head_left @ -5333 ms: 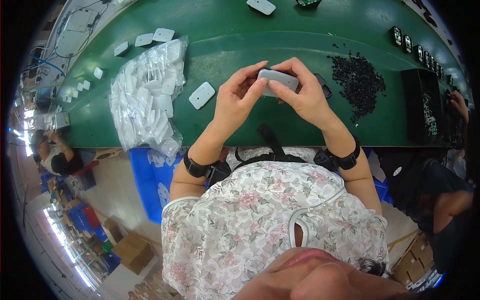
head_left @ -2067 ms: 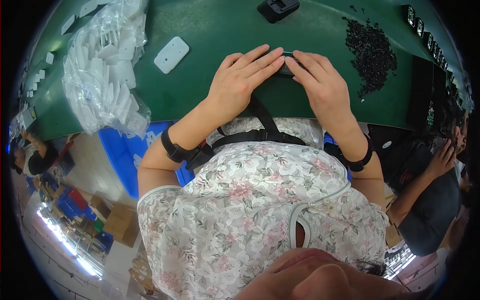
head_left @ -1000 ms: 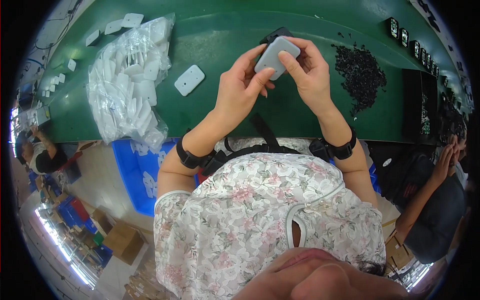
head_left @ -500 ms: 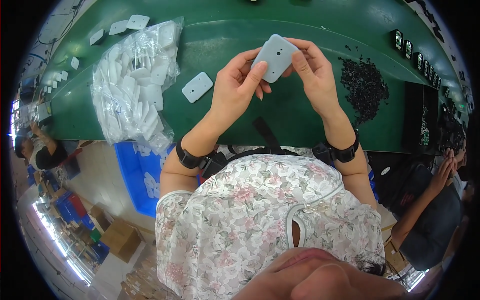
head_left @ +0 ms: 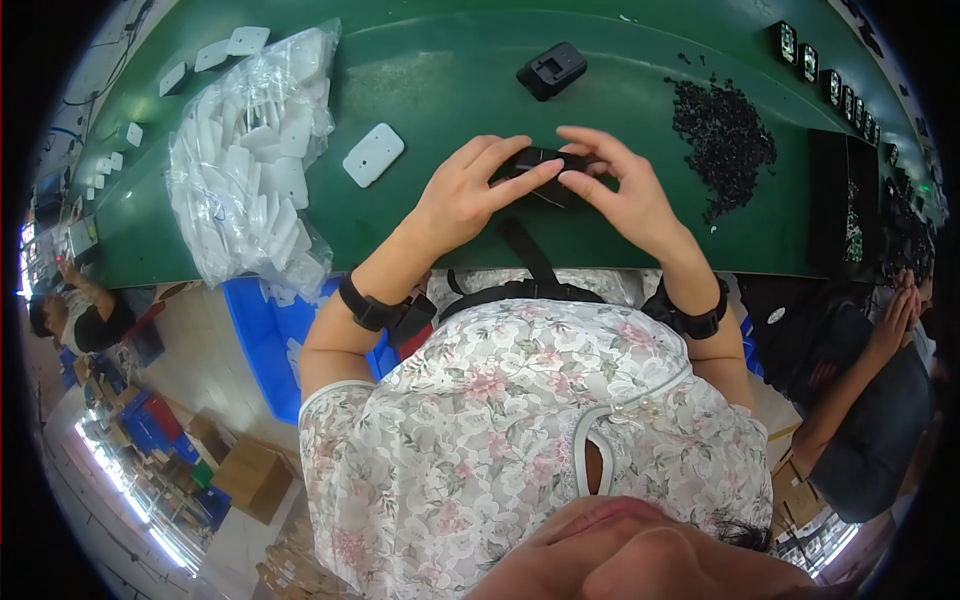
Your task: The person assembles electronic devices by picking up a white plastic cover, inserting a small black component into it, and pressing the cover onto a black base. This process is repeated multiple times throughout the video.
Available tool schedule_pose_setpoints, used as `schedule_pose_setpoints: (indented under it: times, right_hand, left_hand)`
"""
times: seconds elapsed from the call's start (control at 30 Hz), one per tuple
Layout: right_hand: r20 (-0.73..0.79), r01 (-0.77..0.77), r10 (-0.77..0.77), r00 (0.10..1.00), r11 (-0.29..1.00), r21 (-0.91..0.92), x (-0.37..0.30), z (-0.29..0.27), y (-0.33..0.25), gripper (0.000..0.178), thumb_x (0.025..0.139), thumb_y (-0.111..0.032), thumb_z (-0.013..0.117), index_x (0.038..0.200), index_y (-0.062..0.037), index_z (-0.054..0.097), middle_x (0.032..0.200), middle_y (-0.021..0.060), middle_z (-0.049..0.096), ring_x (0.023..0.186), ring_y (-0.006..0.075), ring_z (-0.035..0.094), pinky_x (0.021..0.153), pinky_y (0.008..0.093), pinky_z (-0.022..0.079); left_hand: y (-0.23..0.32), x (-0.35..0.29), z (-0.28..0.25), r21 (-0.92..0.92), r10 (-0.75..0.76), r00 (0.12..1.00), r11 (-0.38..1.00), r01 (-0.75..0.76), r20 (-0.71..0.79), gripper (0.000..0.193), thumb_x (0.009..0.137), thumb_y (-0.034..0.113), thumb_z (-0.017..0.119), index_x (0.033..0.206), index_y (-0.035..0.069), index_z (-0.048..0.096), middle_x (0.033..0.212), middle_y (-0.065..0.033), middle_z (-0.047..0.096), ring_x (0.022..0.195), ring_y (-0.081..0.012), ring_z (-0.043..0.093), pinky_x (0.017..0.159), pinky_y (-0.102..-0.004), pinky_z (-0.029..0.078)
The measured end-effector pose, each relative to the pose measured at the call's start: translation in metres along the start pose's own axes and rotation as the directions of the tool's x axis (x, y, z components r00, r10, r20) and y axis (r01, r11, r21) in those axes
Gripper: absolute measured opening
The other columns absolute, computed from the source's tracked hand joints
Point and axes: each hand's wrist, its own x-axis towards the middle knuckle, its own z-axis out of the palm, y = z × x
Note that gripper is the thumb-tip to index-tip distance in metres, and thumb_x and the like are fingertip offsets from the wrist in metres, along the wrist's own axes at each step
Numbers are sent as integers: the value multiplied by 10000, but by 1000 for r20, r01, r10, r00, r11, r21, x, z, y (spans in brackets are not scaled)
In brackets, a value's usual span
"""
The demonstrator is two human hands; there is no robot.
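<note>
Between my two hands, near the table's front edge, is a small black casing (head_left: 538,157), partly covered by my fingers. My left hand (head_left: 468,192) grips its left side, thumb along the near edge. On its right side my right hand (head_left: 628,192) holds on with bent thumb and fingers. Farther away on the green table (head_left: 440,95) lies a black boxy housing (head_left: 552,70) with a recess in its top. To the left rests a pale grey-white flat cover (head_left: 374,155) with rounded corners and small holes.
A clear plastic bag (head_left: 250,165) full of pale covers lies at left. A heap of small black parts (head_left: 722,140) spreads at right, beside a black box (head_left: 842,205). Several black units (head_left: 808,62) line the far right. A blue bin (head_left: 262,340) stands below the table edge.
The pale plate face seen in my hands has gone from sight; a black casing shows there now, held nearer my body. The black housing behind has come into view.
</note>
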Motion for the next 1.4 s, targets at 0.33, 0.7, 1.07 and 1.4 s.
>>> schedule_pose_setpoints:
  times: [0.33, 0.7, 1.07, 1.4]
  right_hand:
    - [19, 465, -514, 858, 759, -455, -8, 15, 13, 327, 770, -35, 685, 1089, -10, 619, 1068, 136, 639, 980, 300, 603, 850, 366, 480]
    - [-558, 306, -170, 813, 938, 160, 16, -50, -5, 350, 911, -103, 617, 1235, 14, 554, 1182, 99, 598, 1054, 129, 572, 906, 239, 448]
    - [-550, 91, -111, 828, 994, -63, 19, -59, 11, 331, 881, -100, 652, 1186, 5, 580, 1086, 75, 619, 937, 123, 602, 818, 236, 478]
    - [-239, 98, -412, 879, 648, -756, 0, -41, -18, 316, 856, -148, 656, 1151, -48, 608, 1114, 107, 617, 993, 248, 603, 828, 332, 488]
  left_hand:
    - [15, -19, 11, -109, -270, 957, 954, 281, 103, 968, 617, 256, 807, 1420, 38, 312, 1205, -134, 526, 1132, -326, 480, 965, -426, 365]
    - [-42, 90, -6, -90, -220, 923, 975, 202, -315, 516, 763, 158, 703, 1222, 35, 501, 1116, -156, 566, 1030, -337, 539, 877, -420, 439]
    - [-153, 176, 58, 212, -265, 942, 928, 307, -207, 506, 753, 252, 716, 1135, -13, 518, 1022, -175, 526, 937, -355, 511, 806, -417, 454]
    - [-162, 160, 60, 212, -344, 938, 915, 343, -34, 635, 738, 143, 710, 1283, -33, 435, 1100, -159, 547, 1026, -320, 516, 869, -410, 444]
